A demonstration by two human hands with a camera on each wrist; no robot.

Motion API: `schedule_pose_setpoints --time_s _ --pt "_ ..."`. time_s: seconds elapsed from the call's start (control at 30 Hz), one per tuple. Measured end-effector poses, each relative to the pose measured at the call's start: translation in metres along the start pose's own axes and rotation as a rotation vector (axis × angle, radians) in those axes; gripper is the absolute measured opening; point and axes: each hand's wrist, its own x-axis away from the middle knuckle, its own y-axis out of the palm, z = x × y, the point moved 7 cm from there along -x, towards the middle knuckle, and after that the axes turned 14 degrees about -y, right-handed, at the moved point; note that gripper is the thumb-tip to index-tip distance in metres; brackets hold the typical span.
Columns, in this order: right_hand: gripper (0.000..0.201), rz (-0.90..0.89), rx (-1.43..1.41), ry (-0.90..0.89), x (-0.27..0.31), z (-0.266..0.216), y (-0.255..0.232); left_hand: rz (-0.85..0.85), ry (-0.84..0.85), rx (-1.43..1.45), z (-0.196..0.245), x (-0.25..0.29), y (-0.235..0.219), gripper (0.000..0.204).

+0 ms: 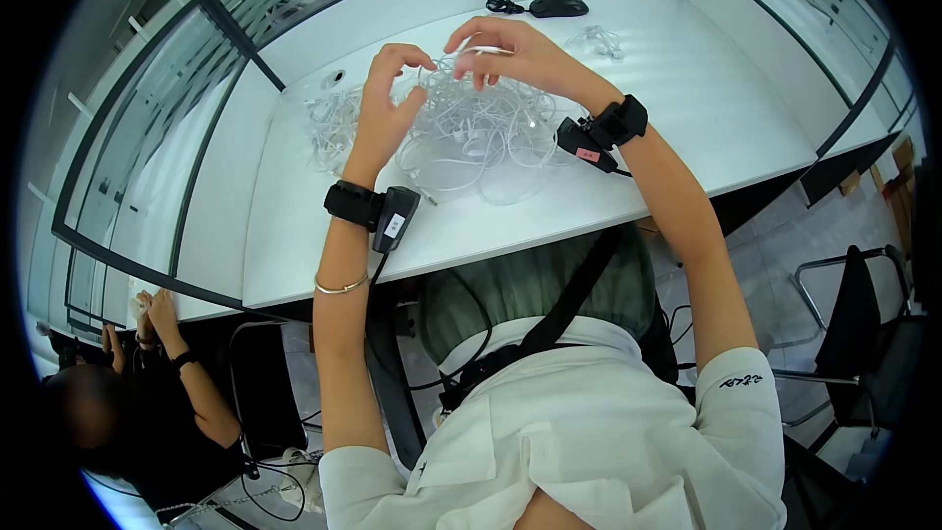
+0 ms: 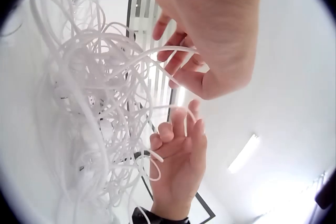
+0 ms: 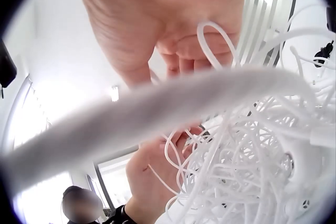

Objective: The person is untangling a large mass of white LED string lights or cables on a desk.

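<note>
A tangled heap of white earphone cables (image 1: pixel 481 123) spreads over the white desk. At its far left edge, my left hand (image 1: pixel 385 106) is raised with curved fingers and the thumb apart from the index finger. In the left wrist view, a cable strand (image 2: pixel 170 48) runs into the curled fingers of that hand. My right hand (image 1: pixel 525 57) hovers over the back of the heap, palm toward the left hand, fingers bent around a strand. A cable loop (image 3: pixel 209 45) lies across its palm in the right wrist view. Near the left wrist lies a small metal-tipped plug (image 1: pixel 429 198).
A black mouse (image 1: pixel 558 6) with its coiled cord sits at the back of the desk. A smaller cable bundle (image 1: pixel 599 41) lies to the right. Low partitions (image 1: pixel 392 5) enclose the desk. Another person (image 1: pixel 167 412) sits at the left; a black chair (image 1: pixel 854 334) stands at the right.
</note>
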Motion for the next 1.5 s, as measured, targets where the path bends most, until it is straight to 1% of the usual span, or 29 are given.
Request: schedule_pose_setpoints --time_s 0.03,0.1,0.13,0.2,0.3,0.4,0.43,0.47,0.53,0.63,0.67,0.73,0.8,0.87,0.97,1.13,1.2,1.27,1.47,1.5 --pt "0.033 -0.008 0.011 -0.028 0.000 0.001 0.003 0.008 0.080 -0.088 0.007 0.002 0.002 0.025" --pt "0.043 -0.026 0.033 -0.084 -0.001 0.002 0.009 -0.002 0.081 -0.084 0.006 0.002 0.005 0.025" --pt "0.052 -0.046 0.040 -0.077 -0.002 0.002 0.009 -0.008 0.082 -0.082 0.006 0.003 0.006 0.025" --pt "0.046 -0.001 0.054 -0.079 0.000 -0.001 0.006 -0.022 0.044 -0.074 0.002 0.002 0.007 0.025" --pt "0.039 -0.056 0.043 -0.061 0.001 0.011 0.006 0.007 0.009 -0.110 -0.004 0.001 0.008 0.024" --pt "0.033 -0.175 0.101 -0.257 0.002 0.004 0.013 0.034 0.022 -0.173 -0.008 0.001 0.010 0.020" --pt "0.028 -0.166 0.183 -0.114 0.005 0.010 0.014 0.034 0.035 -0.206 -0.009 0.000 0.010 0.018" --pt "0.025 -0.175 0.208 -0.077 0.005 0.008 0.015 0.034 0.049 -0.239 -0.009 0.000 0.011 0.016" --pt "0.022 -0.192 0.257 -0.005 0.006 0.009 0.016 0.060 0.059 -0.214 -0.005 0.000 0.010 0.013" --pt "0.020 -0.167 0.289 0.027 0.007 0.010 0.012 0.071 0.046 -0.178 -0.002 -0.001 0.007 0.010" --pt "0.019 -0.202 0.306 0.021 0.008 0.013 0.013 0.069 0.037 -0.165 -0.002 0.000 0.007 0.010" --pt "0.019 -0.274 0.341 0.009 0.010 0.018 0.017 -0.014 0.036 -0.197 -0.005 0.001 0.009 0.010" --pt "0.018 -0.329 0.370 0.047 0.012 0.018 0.020 -0.103 0.031 -0.187 -0.004 0.002 0.014 0.010" --pt "0.018 -0.342 0.332 0.028 0.012 0.016 0.021 -0.192 0.015 -0.162 -0.005 0.002 0.021 0.010" --pt "0.018 -0.353 0.370 -0.038 0.014 0.013 0.020 -0.234 0.005 -0.180 -0.004 0.004 0.026 0.013" --pt "0.018 -0.294 0.472 -0.001 0.012 0.015 0.016 -0.243 -0.008 -0.172 -0.005 0.005 0.028 0.020" --pt "0.017 -0.256 0.497 0.009 0.011 0.011 0.014 -0.230 -0.015 -0.174 -0.005 0.005 0.028 0.019" --pt "0.015 -0.216 0.497 -0.026 0.010 0.011 0.012 -0.203 -0.021 -0.146 -0.003 0.005 0.025 0.018" --pt "0.013 -0.161 0.465 0.037 0.007 0.010 0.008 -0.153 -0.013 -0.078 0.001 0.004 0.019 0.014" --pt "0.014 -0.163 0.472 0.023 0.006 0.009 0.008 -0.143 -0.028 -0.074 0.000 0.004 0.018 0.013"
